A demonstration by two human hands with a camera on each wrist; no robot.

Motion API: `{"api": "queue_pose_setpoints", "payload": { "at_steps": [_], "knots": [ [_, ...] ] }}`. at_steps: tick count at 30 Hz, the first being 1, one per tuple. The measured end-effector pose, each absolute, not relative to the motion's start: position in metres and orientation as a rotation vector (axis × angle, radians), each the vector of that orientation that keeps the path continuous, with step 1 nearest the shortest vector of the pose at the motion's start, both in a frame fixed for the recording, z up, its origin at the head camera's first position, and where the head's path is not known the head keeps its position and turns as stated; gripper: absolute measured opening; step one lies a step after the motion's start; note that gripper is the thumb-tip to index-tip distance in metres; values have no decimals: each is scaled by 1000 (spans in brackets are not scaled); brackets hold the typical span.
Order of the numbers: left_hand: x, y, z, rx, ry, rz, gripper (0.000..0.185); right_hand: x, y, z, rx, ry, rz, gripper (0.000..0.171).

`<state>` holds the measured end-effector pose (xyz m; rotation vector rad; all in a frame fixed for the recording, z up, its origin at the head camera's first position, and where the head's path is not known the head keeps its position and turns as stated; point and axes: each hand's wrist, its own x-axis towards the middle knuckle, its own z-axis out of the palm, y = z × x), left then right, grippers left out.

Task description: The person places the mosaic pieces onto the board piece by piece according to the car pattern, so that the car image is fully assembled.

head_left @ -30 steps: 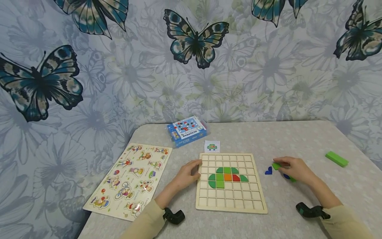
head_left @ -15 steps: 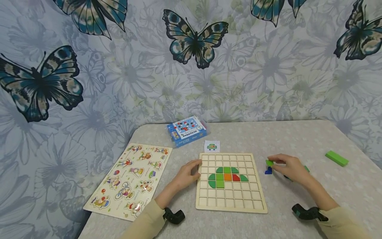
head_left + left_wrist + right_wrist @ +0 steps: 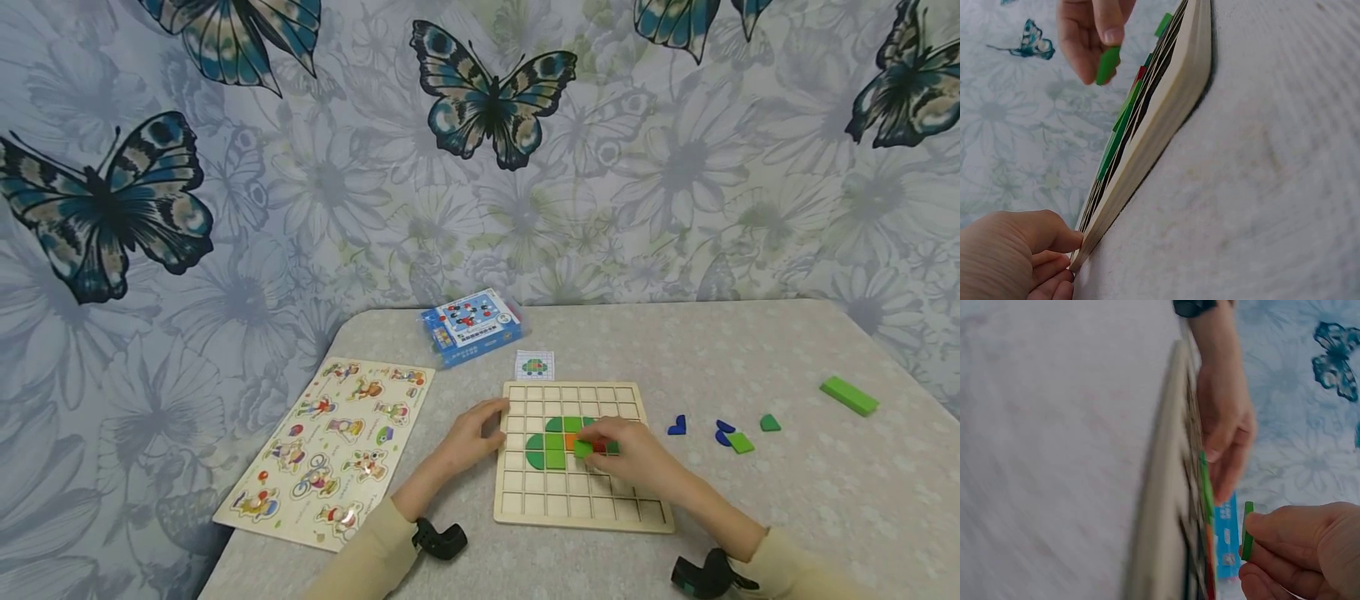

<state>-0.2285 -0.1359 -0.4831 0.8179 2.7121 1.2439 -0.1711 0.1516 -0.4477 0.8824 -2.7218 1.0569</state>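
A light wooden grid board (image 3: 540, 507) lies on the table, with green, orange and red tiles set in its middle squares. My left hand (image 3: 468, 439) grips the board's left edge; the left wrist view shows the thumb (image 3: 1054, 232) at the edge with the fingers bent beside it. Over the board, my right hand (image 3: 633, 457) pinches a light green square tile (image 3: 582, 450) between thumb and fingers. In the right wrist view this tile (image 3: 1247, 531) stands on edge, apart from the board. The right hand hides part of the red and green tiles beneath it.
Right of the board lie blue pieces (image 3: 677, 426), a light green square (image 3: 741, 442), a dark green piece (image 3: 770, 423) and a long green block (image 3: 849, 396). Behind it are a small pattern card (image 3: 535, 365) and a blue box (image 3: 472, 327). A picture board (image 3: 330, 450) lies left.
My right hand has carried the green square tile from the loose pieces leftward to above the grid board, uncovering the pieces on the right. The left hand has stayed at the board's edge.
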Motion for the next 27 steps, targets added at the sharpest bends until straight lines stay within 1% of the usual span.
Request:
{"api": "queue_pose_setpoints", "payload": {
  "at_steps": [7,20,24,27],
  "knots": [
    [-229,-135,-484,814,2707,1245,53,-167,137,-463,884,-2715,924,29],
    [-228,-136,-483,792,2715,1238,53,-164,137,-464,956,-2683,939,32],
    [-229,-136,-484,794,2709,1240,53,-165,148,-454,903,-2669,1009,31],
    [-230,-137,-484,801,2709,1242,53,-169,172,-444,790,-2667,1015,32]
  ]
}}
